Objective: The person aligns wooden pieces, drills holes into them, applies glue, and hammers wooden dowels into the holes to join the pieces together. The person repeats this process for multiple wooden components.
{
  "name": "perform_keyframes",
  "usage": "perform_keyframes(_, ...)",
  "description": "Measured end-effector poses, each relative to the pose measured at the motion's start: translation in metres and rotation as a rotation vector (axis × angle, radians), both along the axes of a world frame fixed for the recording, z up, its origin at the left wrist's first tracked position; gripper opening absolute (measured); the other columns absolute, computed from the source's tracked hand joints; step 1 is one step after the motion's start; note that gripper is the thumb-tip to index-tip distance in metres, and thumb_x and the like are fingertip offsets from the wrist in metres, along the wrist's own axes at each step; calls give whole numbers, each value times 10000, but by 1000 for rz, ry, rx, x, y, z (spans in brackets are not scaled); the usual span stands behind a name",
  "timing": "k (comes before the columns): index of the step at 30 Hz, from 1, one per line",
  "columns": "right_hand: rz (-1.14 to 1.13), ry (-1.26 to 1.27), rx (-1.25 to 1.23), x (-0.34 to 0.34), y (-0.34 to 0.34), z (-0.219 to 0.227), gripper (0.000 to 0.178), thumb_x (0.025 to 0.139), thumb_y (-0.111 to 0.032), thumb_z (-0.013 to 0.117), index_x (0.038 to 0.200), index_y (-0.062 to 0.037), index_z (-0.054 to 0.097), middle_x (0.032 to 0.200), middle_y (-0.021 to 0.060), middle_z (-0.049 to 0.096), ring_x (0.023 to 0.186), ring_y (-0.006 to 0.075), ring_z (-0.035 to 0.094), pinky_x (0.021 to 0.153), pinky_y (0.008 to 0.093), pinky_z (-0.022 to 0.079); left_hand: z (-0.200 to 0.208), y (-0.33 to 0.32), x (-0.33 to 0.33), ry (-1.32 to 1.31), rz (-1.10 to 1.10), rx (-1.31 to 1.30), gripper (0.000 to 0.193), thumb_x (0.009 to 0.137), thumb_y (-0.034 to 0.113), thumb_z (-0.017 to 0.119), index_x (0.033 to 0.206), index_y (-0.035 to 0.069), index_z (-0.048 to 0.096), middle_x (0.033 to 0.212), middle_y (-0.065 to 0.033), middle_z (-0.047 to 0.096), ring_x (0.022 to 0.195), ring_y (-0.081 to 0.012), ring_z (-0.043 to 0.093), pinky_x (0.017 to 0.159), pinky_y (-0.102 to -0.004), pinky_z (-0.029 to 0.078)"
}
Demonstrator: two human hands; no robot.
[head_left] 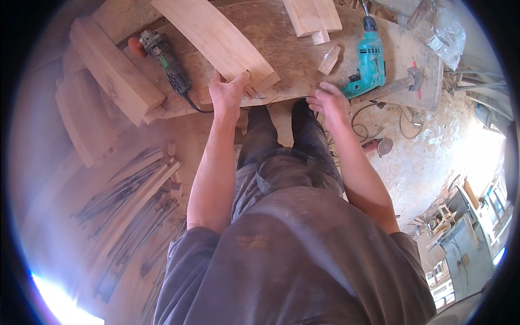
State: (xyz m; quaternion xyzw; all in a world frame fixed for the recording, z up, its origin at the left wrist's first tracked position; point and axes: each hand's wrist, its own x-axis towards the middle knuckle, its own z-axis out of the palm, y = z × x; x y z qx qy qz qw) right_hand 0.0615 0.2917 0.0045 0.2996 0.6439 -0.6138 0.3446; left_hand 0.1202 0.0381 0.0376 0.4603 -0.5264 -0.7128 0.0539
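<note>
A thick, pale wooden board (219, 40) lies across the worktable, its near end toward me. My left hand (226, 96) grips that near end at its left corner, thumb and fingers closed round the edge. Dark slots or marks show in the wood beside the thumb. My right hand (329, 102) is at the table's front edge with its fingers loosely bent and apart, and nothing shows in it. Just right of it lies a teal power drill (371, 58) with a bit in its chuck. A small wood offcut (329, 59) sits beyond the right hand.
An angle grinder (165, 62) with an orange disc lies left of the board. A tenoned timber piece (312, 19) is at the back; heavy timbers (111, 70) are stacked left. A hammer (398, 85) rests at the table's right. Cables and a red tool (377, 146) lie on the floor.
</note>
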Motion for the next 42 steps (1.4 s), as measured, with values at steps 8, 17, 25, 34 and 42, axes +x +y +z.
perform_keyframes(8,85,-75,-64,40,-27,0,410,939,-58,644,1308,99,559,1036,161,733,828,213,725,687,313,568,5,-8,-8,-84,2,-15,503,792,1,744,1267,-54,587,1119,-107,686,959,-189,692,792,-303,579)
perform_keyframes(17,-23,26,-101,26,3,37,411,971,-90,617,1349,57,553,1103,193,727,952,261,736,803,359,588,72,-21,31,186,27,81,480,922,124,647,1363,-48,568,1152,-163,678,1022,-249,638,900,-365,494)
perform_keyframes(25,-288,227,-5,-26,105,79,374,977,-111,635,1309,50,574,1072,188,728,878,255,737,764,346,596,280,73,-23,1324,-645,975,388,968,280,540,1329,138,539,1172,-96,707,1137,-405,535,950,-482,463)
perform_keyframes(34,-374,391,93,-124,198,70,338,975,-108,631,1273,48,609,1045,169,734,859,235,736,749,338,594,343,180,-80,1092,-465,929,240,1006,129,539,1229,58,486,1034,-29,512,842,-266,614,717,-433,518)
perform_keyframes(42,-114,958,806,-260,278,82,403,889,-87,686,1290,-51,657,1082,145,725,966,251,721,847,382,570,273,231,-182,1089,-725,1005,378,1014,146,596,1382,66,562,1155,-189,635,1010,-243,652,934,-411,486)
